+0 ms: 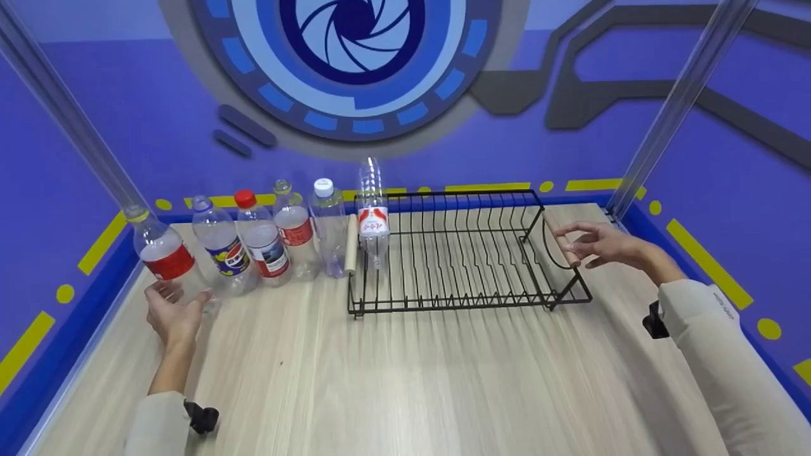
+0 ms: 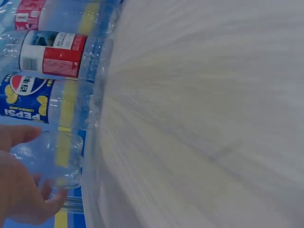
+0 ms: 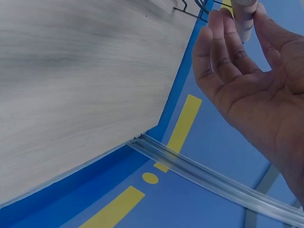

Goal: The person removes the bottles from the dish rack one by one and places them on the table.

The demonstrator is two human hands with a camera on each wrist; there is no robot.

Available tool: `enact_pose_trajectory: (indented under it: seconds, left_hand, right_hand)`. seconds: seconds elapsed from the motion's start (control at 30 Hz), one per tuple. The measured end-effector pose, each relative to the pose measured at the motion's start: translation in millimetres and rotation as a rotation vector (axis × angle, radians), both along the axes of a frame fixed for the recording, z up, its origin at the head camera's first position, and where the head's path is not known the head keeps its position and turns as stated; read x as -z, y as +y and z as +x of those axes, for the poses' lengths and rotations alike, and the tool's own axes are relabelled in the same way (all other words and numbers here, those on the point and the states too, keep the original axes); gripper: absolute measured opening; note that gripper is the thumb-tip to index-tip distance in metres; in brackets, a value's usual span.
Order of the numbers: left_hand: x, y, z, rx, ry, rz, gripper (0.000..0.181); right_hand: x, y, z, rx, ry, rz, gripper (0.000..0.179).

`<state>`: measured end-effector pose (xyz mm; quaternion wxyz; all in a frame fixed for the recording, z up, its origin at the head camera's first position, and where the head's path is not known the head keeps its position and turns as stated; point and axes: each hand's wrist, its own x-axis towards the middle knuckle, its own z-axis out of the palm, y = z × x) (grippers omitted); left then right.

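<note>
My left hand (image 1: 174, 316) is at the lower part of a clear plastic bottle (image 1: 168, 256) with a red label, the leftmost in a row. Its thumb lies along one side and its curled fingers round the other; the left wrist view shows the bottle's clear base (image 2: 66, 161) between them. My right hand (image 1: 599, 244) holds the wooden handle (image 1: 562, 237) of a black wire rack (image 1: 469, 307), thumb on one side and fingers on the other. A clear bottle (image 1: 374, 221) with a white-and-red label leans upright in the rack's left end.
Right of the held bottle stand a Pepsi bottle (image 1: 228, 256), a red-capped bottle (image 1: 266, 250), an uncapped red-label bottle (image 1: 296, 234) and a white-capped clear bottle (image 1: 331, 231). Blue panels (image 1: 570, 152) enclose the wooden table (image 1: 405, 380) at the back and sides.
</note>
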<state>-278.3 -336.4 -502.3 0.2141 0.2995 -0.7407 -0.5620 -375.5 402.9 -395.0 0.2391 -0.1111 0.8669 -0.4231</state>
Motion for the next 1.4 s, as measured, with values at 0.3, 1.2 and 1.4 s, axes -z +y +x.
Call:
enact_pose_trajectory:
  seconds: [0.3, 1.2, 1.4]
  left_hand:
    - [12.0, -8.4, -29.0, 0.025, 0.015, -0.153, 0.072]
    - [10.5, -26.3, -5.4, 0.179, -0.235, -0.268, 0.083]
    - [-3.7, -38.1, 18.0, 0.25, -0.409, -0.227, 0.078]
  right_hand:
    - [4.3, 4, 1.7, 0.018, -0.021, -0.043, 0.052]
    - [10.7, 8, 10.8, 0.049, -0.043, -0.032, 0.059]
    - [15.7, 5, 11.9, 0.055, -0.064, -0.063, 0.058]
